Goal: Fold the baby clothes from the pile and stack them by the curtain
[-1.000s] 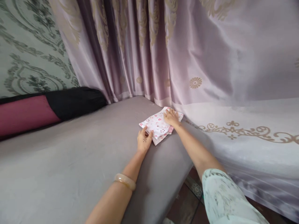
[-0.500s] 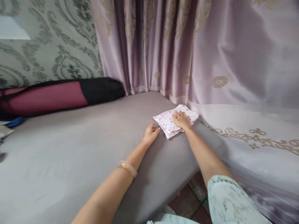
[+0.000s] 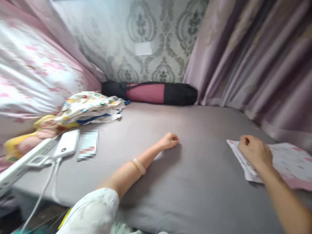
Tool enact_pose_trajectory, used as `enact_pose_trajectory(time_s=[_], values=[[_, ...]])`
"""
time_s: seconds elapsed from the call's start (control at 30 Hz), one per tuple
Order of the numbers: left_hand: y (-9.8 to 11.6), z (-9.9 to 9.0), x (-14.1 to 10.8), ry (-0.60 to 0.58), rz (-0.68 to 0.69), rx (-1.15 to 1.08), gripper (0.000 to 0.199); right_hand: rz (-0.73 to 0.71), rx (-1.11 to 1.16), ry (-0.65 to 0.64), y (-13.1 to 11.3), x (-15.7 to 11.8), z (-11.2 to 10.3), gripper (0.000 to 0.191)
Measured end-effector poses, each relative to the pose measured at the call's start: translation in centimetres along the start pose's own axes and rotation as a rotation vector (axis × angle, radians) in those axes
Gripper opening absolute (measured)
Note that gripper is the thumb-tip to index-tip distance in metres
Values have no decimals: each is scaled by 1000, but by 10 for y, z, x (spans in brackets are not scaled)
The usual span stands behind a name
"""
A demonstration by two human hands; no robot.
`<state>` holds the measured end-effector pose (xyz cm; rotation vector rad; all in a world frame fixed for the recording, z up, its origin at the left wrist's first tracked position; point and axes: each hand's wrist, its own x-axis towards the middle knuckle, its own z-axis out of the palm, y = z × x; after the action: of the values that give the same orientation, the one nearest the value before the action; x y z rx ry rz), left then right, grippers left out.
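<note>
My left hand (image 3: 170,141) is closed, its fingers curled loosely just over the grey bedsheet (image 3: 200,185), with nothing visible in them. A pale bangle (image 3: 138,167) circles that forearm. On the right, my right hand (image 3: 256,154) is curled into a loose fist at the left part of a folded white cloth with a pink print (image 3: 290,162). Its knuckles face up and its palm is hidden, but nothing shows between thumb and fingers. Whether this hand touches the cloth or hovers above it, I cannot tell.
A black and maroon long bag (image 3: 146,93) lies along the wall. At left are a patterned cloth heap (image 3: 90,107), a white power bank (image 3: 67,143) with cables, a blurred packet (image 3: 88,144) and a white rail (image 3: 26,165). Curtains (image 3: 234,65) hang at right.
My view has swung left, bringing the bed's left side into sight. My right hand has gone from lying flat on the folded cloth to a loose fist at its left part. My left hand has curled.
</note>
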<state>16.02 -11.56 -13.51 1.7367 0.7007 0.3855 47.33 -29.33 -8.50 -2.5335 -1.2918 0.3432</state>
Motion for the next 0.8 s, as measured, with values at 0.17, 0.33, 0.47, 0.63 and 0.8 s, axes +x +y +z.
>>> enact_pose_trajectory(time_s=[0.17, 0.33, 0.47, 0.63, 0.8], values=[[-15, -48, -13, 80, 0, 179, 10, 18, -173, 210, -93, 14, 61, 26], [-30, -111, -34, 274, -50, 160, 9, -222, -158, 87, -186, 14, 109, 32], [-35, -176, -59, 513, -92, 82, 6, -301, -101, 42, -241, 11, 130, 33], [-40, -263, -99, 905, -108, 127, 6, -300, -58, -18, -272, 8, 147, 34], [-50, -342, -139, 1303, -143, 414, 26, -285, -51, -9, -273, 9, 159, 33]])
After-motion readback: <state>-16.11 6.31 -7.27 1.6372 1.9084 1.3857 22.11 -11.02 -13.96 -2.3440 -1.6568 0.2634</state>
